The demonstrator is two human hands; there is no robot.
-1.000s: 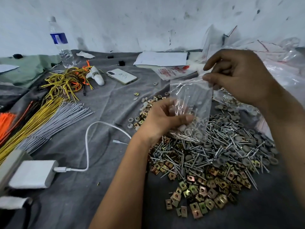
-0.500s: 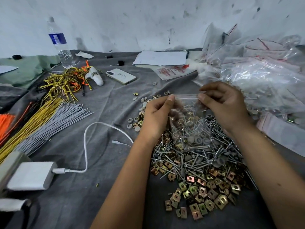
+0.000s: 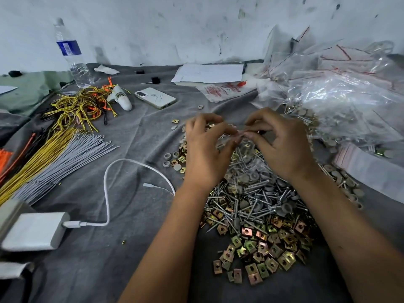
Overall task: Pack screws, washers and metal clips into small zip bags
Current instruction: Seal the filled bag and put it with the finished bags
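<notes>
Hands (image 3: 240, 147) now closer, pinching clear zip bag (image 3: 247, 158) w/ screws.

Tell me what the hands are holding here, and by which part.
Both the left hand and right hand pinch the top edge of a small clear plastic zip bag holding screws and washers, fingertips meeting at its opening.
</notes>
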